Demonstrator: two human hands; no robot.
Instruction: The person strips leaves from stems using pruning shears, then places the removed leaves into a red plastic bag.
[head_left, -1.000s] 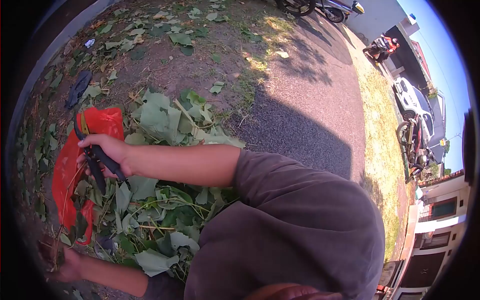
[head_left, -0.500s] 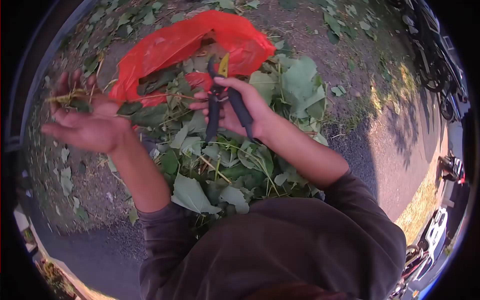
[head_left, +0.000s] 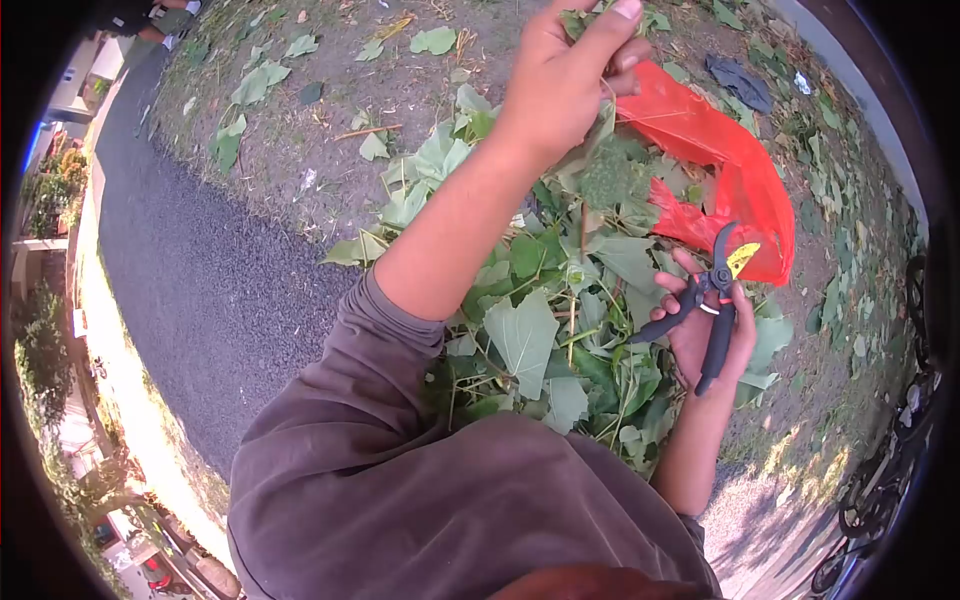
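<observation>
My left hand is closed around a leafy stem at the top of the head view; part of that stem is hidden by the fingers. Pruning shears with dark handles and one yellow blade rest in my right hand. Their blades stand apart and point toward the red plastic bag. That bag lies crumpled with its mouth spread, just beyond both hands. Between my arms and against my body is a heap of cut leaves and stems.
Loose leaves lie scattered over the bare soil. Dark asphalt runs along the left. A dark scrap lies past the bag, near a pale kerb. Motorbikes stand at the far right, and part of another person shows top left.
The view has turned leftward. My left hand, earlier open-palmed with a stem across its fingers, has moved forward and closed on a leafy stem. My right hand still holds the shears.
</observation>
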